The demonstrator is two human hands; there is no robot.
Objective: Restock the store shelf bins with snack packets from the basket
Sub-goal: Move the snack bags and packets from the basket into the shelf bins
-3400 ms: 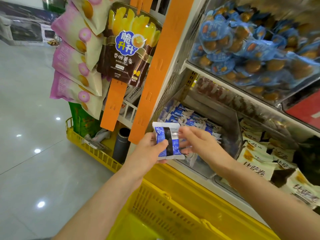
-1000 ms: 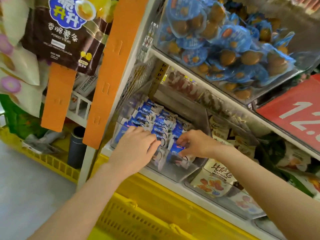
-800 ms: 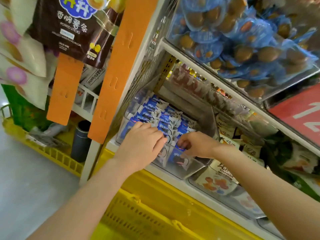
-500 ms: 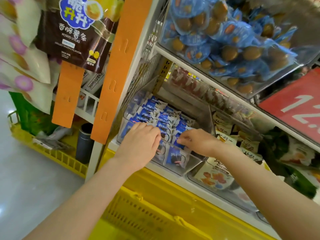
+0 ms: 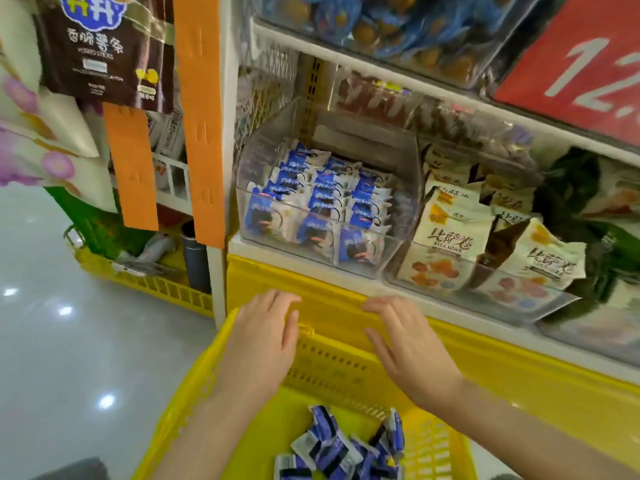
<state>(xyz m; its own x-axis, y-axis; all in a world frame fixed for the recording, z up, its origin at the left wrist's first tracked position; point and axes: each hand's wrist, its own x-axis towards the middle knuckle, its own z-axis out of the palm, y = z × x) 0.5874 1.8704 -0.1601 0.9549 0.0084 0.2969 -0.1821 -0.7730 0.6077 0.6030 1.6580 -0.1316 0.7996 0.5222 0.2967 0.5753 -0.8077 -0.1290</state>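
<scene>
1. Two hands hover palms down over the yellow basket (image 5: 332, 372), near its far rim.
2. Left hand (image 5: 263, 344): grip slack, fingers straight and close together, nothing held. Its fingertips reach the rim; contact cannot be confirmed.
3. Right hand (image 5: 412, 355): grip slack, fingers straight and slightly spread, nothing held.
4. Loose packets (image 5: 339, 448), blue and white, lie heaped on the basket floor, below and between the two wrists.
5. Clear bin (image 5: 360, 268): seated at the left end of the lower shelf, just above the basket's far wall.
6. Binned packets (image 5: 329, 188), of the same blue-and-white type, stand in rows running front to back.
7. Second bin (image 5: 519, 299): directly to the right of the first, holding cream packets (image 5: 450, 237).
8. Orange strips (image 5: 201, 116) hang to the left of the shelf; a red sign (image 5: 575, 64) sits at the upper right.
</scene>
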